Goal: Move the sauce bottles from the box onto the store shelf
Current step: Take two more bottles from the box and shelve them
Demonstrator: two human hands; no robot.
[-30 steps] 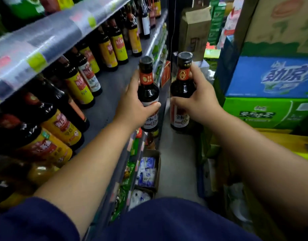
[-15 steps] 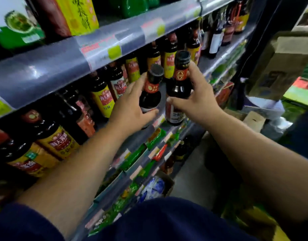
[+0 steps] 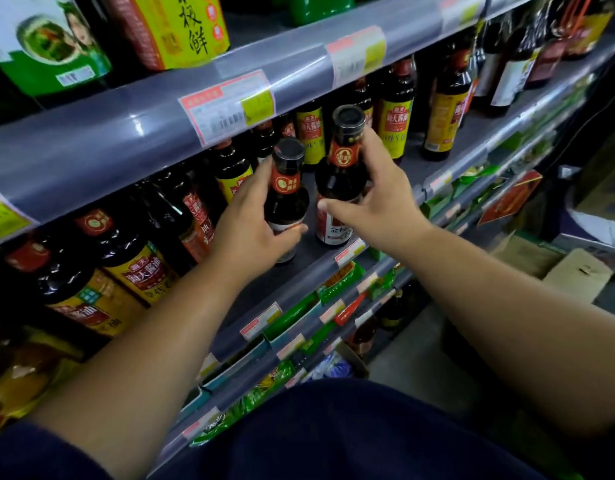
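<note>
Head view: left hand [image 3: 254,230] grips the left bottle [image 3: 287,192], right hand [image 3: 382,206] grips the right bottle [image 3: 340,174], both at the front edge of the shelf [image 3: 264,289]; released off-balance, either could topple off.

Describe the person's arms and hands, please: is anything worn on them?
The left hand and right hand are bare: no gloves, rings or watch show. The left forearm and right forearm are uncovered too. A dark navy sleeve covers the left upper arm at the lower left edge; no sleeve shows on the right arm.
</note>
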